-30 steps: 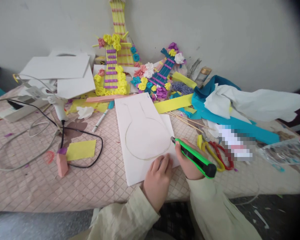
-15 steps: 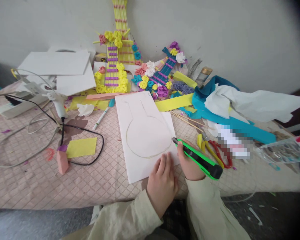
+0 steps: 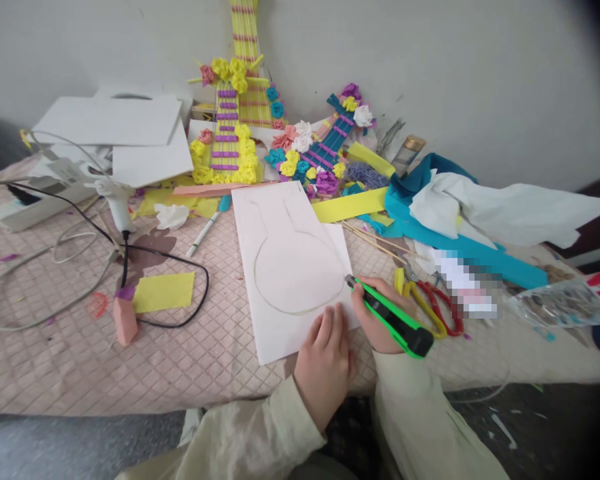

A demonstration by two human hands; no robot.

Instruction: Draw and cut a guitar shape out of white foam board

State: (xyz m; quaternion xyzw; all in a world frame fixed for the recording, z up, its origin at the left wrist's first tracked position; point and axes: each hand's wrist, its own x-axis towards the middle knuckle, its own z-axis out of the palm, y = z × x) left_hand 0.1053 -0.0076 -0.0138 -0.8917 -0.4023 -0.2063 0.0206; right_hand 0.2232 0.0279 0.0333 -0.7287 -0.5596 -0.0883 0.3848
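Note:
A white board [image 3: 295,273] lies at the middle of the table, bearing a drawn outline of a round body with a narrow neck. Across its lower right part my left hand [image 3: 325,360] rests flat, fingers stretched out. My right hand [image 3: 380,317] is closed around a green and black utility knife [image 3: 397,323]. The knife's tip is at the right side of the drawn round shape; the blade itself is too small to make out. Beneath the board's right edge another white sheet [image 3: 341,240] sticks out.
Paper-decorated model guitars [image 3: 225,143] lean at the back. A glue gun [image 3: 117,203] with cables stands left, near white boards [image 3: 110,120]. Red-handled pliers [image 3: 443,310], wooden sticks [image 3: 375,240], blue paper [image 3: 500,257] and white tissue [image 3: 510,200] lie right.
The knife's rear end has swung slightly left with my right hand, while its tip stays by the drawn line. My left hand keeps its place on the board.

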